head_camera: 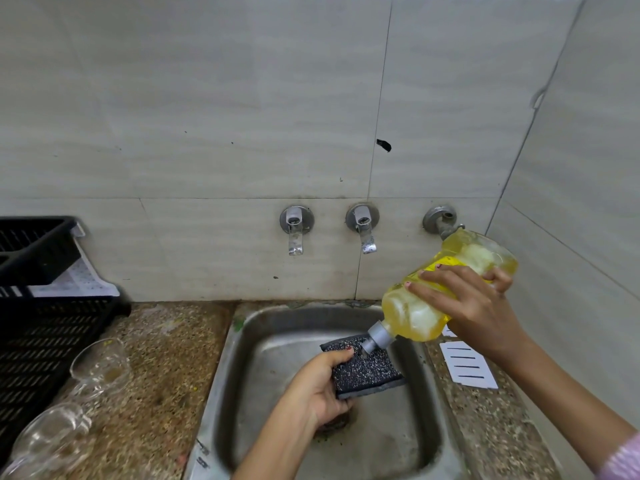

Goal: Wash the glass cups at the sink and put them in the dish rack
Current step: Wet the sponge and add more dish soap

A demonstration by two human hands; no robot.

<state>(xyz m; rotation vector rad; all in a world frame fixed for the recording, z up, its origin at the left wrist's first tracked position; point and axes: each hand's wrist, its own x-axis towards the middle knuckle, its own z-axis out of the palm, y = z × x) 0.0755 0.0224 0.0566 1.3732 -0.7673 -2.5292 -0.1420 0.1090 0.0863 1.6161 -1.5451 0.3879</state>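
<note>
Left hand (320, 386) thumb on top, fingers under a sponge (367, 370), held over the sink (221, 358); right hand (474, 306) fingers wrapped round a yellow soap bottle (415, 313), nozzle tipped down onto the sponge. Both glass cups (100, 365) on the counter (166, 358) left of the rim, beside the dish rack (41, 334), basin open below.

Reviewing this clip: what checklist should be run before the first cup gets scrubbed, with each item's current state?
1. Sponge held by left hand over sink: ok.
2. Soap bottle in right hand, nozzle at sponge: ok.
3. Soap on sponge: cannot tell.
4. Glass cups on counter beside sink: ok.
5. Taps running: not ok, no stream visible.
6. Room in dish rack: cannot tell.
</note>
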